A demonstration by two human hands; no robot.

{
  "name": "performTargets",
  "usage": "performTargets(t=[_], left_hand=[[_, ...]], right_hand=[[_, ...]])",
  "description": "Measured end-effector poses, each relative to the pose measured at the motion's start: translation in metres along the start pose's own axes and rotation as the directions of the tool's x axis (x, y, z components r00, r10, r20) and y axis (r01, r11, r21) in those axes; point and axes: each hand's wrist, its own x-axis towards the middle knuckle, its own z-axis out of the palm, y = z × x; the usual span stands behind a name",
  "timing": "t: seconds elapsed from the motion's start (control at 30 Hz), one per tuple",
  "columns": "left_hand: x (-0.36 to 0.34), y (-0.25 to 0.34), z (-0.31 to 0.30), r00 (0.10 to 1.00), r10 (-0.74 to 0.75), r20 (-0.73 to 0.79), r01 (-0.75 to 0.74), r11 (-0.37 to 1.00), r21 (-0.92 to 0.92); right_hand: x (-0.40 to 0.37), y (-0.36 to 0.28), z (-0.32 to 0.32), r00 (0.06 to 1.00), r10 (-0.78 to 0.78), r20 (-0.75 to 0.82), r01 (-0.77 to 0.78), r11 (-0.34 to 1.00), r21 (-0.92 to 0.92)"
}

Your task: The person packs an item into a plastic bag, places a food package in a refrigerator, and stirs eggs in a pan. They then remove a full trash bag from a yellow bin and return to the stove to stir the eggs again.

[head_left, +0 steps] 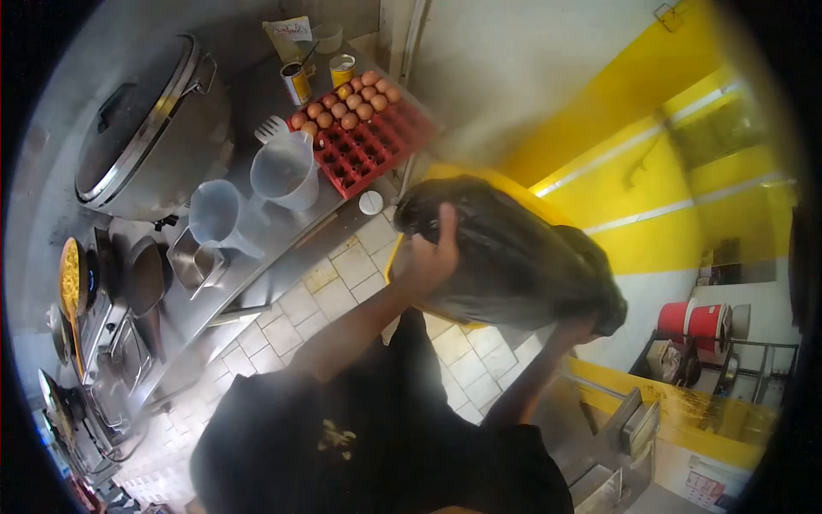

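A large black plastic bag (522,248), bulging and slightly blurred, stretches between my two hands in front of my body. My left hand (435,255) grips its left end, thumb up and fingers wrapped into the plastic. At the bag's lower right end is my right hand (575,330), closed on the plastic, with its fingers partly hidden. Behind and under the bag shows the edge of a yellow container (497,180), mostly covered by it.
To the left runs a steel counter (300,227) with a red egg tray (364,158) holding several eggs, two translucent jugs (287,171), cans (296,84) and a big lidded pot (163,146). Pans (144,274) stand at far left. Red containers (709,321) sit on a right-hand rack.
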Motion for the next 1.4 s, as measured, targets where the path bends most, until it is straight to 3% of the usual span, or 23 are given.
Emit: performTargets(t=[0.07,0.13,0.17,0.2,0.27,0.3,0.37,0.47,0.5,0.6,0.63,0.73,0.8,0.87,0.9,0.93,1.03,1.07,1.13,1.17,1.2,1.27,1.4], left_hand=[[-0.004,0.014,0.012,0.848,0.528,-0.034,-0.529,0.845,-0.073],[-0.005,0.007,0.020,0.915,0.390,0.099,-0.345,0.888,-0.304],[0.000,0.002,0.027,0.885,0.452,0.109,-0.403,0.862,-0.306],[0.006,-0.003,0.031,0.844,0.521,0.126,-0.467,0.830,-0.305],[0.004,0.006,0.037,0.781,0.621,0.069,-0.579,0.760,-0.295],[0.007,0.006,0.041,0.777,0.626,0.058,-0.593,0.761,-0.261],[0.001,0.011,0.043,0.776,0.629,0.050,-0.608,0.766,-0.207],[-0.005,0.024,0.035,0.758,0.650,0.053,-0.616,0.740,-0.269],[-0.007,0.019,0.032,0.819,0.567,0.087,-0.515,0.794,-0.323],[0.003,0.027,0.033,0.721,0.693,-0.004,-0.686,0.714,-0.141],[0.006,0.029,0.038,0.784,0.621,0.005,-0.606,0.766,-0.217],[0.014,0.050,0.043,0.769,0.638,-0.044,-0.628,0.740,-0.240],[0.020,0.051,0.044,0.734,0.678,-0.043,-0.667,0.708,-0.230],[0.026,0.045,0.049,0.742,0.652,0.155,-0.638,0.758,-0.137],[0.035,0.037,0.063,0.626,0.777,0.061,-0.776,0.629,-0.043],[0.034,0.027,0.067,0.635,0.769,0.074,-0.767,0.639,-0.061],[0.034,0.043,0.062,0.732,0.665,0.150,-0.655,0.747,-0.118],[0.018,0.049,0.063,0.741,0.656,0.146,-0.644,0.755,-0.123],[0.008,0.076,0.062,0.463,0.886,-0.034,-0.882,0.458,-0.109],[0.007,0.091,0.067,0.299,0.954,0.001,-0.952,0.298,0.063],[0.004,0.102,0.078,0.508,0.765,0.397,-0.819,0.571,-0.054],[-0.009,0.141,0.073,0.519,0.569,0.638,-0.660,0.741,-0.123],[-0.011,0.145,0.074,0.596,0.708,0.378,-0.663,0.700,-0.265]], right_hand=[[0.030,0.004,-0.005,0.973,-0.210,0.101,0.220,0.970,-0.100],[0.043,-0.044,0.009,0.977,-0.208,-0.055,0.146,0.827,-0.543],[0.052,-0.063,0.025,0.989,-0.016,-0.147,0.021,0.999,0.031],[0.054,-0.095,0.043,0.971,0.105,-0.216,-0.039,0.956,0.290],[0.067,-0.087,0.033,0.983,-0.161,-0.083,0.162,0.987,0.007],[0.066,-0.087,0.039,0.986,-0.155,-0.062,0.156,0.987,0.021],[0.062,-0.122,0.052,0.974,0.081,-0.214,-0.035,0.977,0.211],[0.063,-0.112,0.042,0.983,-0.115,-0.146,0.131,0.985,0.108],[0.050,-0.133,0.052,0.984,0.079,-0.158,-0.001,0.896,0.445],[0.062,-0.135,0.065,0.952,0.021,-0.306,0.070,0.956,0.284],[0.069,-0.139,0.068,0.955,0.014,-0.296,0.075,0.955,0.285],[0.075,-0.156,0.078,0.946,0.016,-0.323,0.009,0.997,0.075],[0.096,-0.132,0.076,0.972,-0.065,-0.224,0.104,0.981,0.166],[0.107,-0.111,0.069,0.987,-0.067,-0.143,0.083,0.990,0.110],[0.098,-0.121,0.078,0.989,-0.114,-0.093,0.104,0.989,-0.101],[0.120,-0.075,0.066,0.985,-0.167,0.041,0.168,0.882,-0.440],[0.098,-0.124,0.088,0.993,-0.107,0.049,0.098,0.983,0.158],[0.091,-0.133,0.081,0.966,-0.243,-0.094,0.219,0.953,-0.209],[0.111,-0.161,0.063,0.973,-0.232,-0.015,0.223,0.909,0.352],[0.125,-0.165,0.054,0.971,-0.232,-0.050,0.232,0.973,0.000],[0.142,-0.171,0.038,0.966,-0.247,-0.083,0.200,0.908,-0.368],[0.172,-0.194,0.043,0.925,-0.293,-0.244,0.266,0.954,-0.136],[0.120,-0.256,0.063,0.935,-0.143,-0.325,0.183,0.978,0.096]])
